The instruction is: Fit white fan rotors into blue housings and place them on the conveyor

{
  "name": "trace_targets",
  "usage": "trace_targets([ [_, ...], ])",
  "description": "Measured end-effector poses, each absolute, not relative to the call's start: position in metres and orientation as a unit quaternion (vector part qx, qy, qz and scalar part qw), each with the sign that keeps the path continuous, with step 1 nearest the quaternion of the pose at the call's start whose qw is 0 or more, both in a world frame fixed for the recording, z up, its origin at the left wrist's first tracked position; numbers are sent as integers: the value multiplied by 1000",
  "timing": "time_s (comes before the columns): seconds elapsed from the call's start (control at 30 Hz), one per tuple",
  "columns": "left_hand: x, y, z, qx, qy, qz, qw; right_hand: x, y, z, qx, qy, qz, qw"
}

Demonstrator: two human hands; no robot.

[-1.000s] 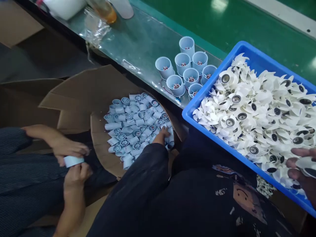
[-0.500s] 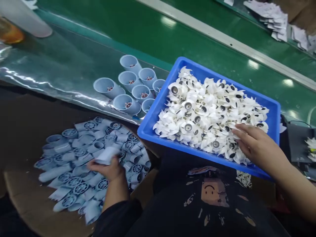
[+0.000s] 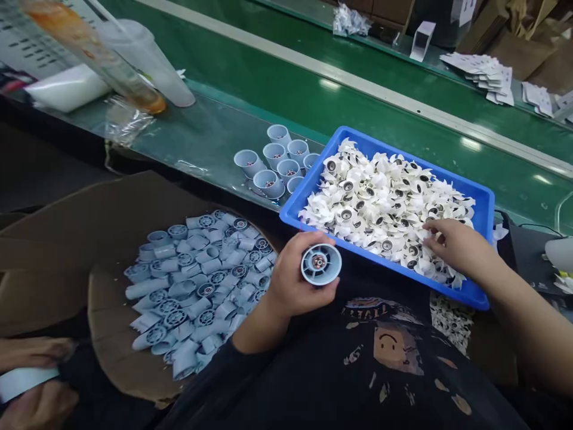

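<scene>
My left hand point(image 3: 290, 278) is wrapped round a light-blue fan housing point(image 3: 335, 263), its open end facing me. Inside the housing show spokes and a copper-wound motor core. My right hand point(image 3: 461, 245) is over the right part of a blue tray point(image 3: 308, 209), its fingers bent and pinched on a white fan impeller among the heaped impellers point(image 3: 385, 197); the fingertips partly hide it. Left of my left hand, a big heap of the same blue housings point(image 3: 201, 286) lies in a cardboard box point(image 3: 116, 334).
Several upright blue housings with copper cores point(image 3: 268, 182) stand on the bench edge point(image 3: 215, 137) left of the tray. A plastic cup point(image 3: 147, 60) and a blurred orange-stained tube point(image 3: 102, 60) are at upper left. Another person's hands point(image 3: 40, 370) hold something pale at lower left.
My left hand has moved up and right from the housing heap to in front of the tray, carrying a housing now turned open end towards me. My right hand stays over the impellers, its fingers more curled.
</scene>
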State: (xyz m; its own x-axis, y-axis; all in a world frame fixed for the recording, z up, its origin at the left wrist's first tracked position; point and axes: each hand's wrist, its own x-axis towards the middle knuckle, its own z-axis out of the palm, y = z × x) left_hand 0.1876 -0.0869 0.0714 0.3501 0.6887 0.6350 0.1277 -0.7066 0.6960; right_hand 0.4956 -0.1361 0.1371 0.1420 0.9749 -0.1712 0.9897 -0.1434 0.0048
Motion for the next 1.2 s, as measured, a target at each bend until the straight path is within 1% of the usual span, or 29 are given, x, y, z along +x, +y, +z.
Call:
trace_targets([
  [0.07, 195, -91, 76, 778, 281, 474, 303, 489, -138, 147, 753, 655, -52, 25],
  [0.13, 201, -92, 80, 802, 285, 429, 302, 470, -146, 161, 704, 707, -24, -65],
  [0.17, 205, -92, 82, 819, 278, 409, 291, 457, -151, 168, 645, 753, -14, -129],
  [0.23, 212, -94, 88, 844, 255, 387, 271, 428, -160, 178, 524, 829, -34, -193],
  [0.33, 218, -97, 96, 861, 226, 375, 258, 399, -164, 178, 456, 870, -36, -183],
  [0.4, 218, -99, 100, 867, 216, 356, 274, 394, -160, 174, 437, 883, -43, -165],
  [0.5, 214, -98, 108, 859, 210, 305, 353, 401, -146, 175, 399, 900, -88, -154],
  [0.6, 211, -96, 115, 841, 204, 250, 434, 406, -129, 184, 316, 926, -156, -136],
  [0.67, 210, -95, 117, 836, 190, 229, 460, 406, -119, 186, 270, 937, -186, -118],
  [0.7, 210, -95, 116, 839, 197, 234, 450, 404, -116, 184, 267, 938, -187, -118],
  [0.73, 211, -95, 115, 846, 216, 253, 417, 401, -113, 180, 281, 934, -183, -128],
  [0.83, 212, -97, 109, 857, 316, 333, 236, 394, -109, 161, 362, 892, -164, -217],
  [0.87, 212, -97, 108, 855, 335, 341, 200, 393, -109, 155, 381, 876, -169, -242],
  [0.9, 212, -97, 107, 859, 334, 332, 200, 392, -109, 151, 380, 870, -187, -251],
  [1.0, 211, -96, 106, 878, 246, 237, 335, 394, -108, 149, 288, 903, -242, -206],
  [1.03, 211, -96, 107, 877, 232, 228, 354, 395, -108, 150, 267, 912, -246, -191],
  [1.07, 211, -96, 107, 877, 240, 238, 340, 395, -107, 150, 271, 911, -245, -189],
  [1.17, 212, -98, 106, 867, 325, 329, 187, 395, -108, 150, 409, 837, -270, -245],
  [1.2, 212, -98, 105, 867, 326, 340, 165, 394, -109, 149, 438, 811, -288, -258],
])
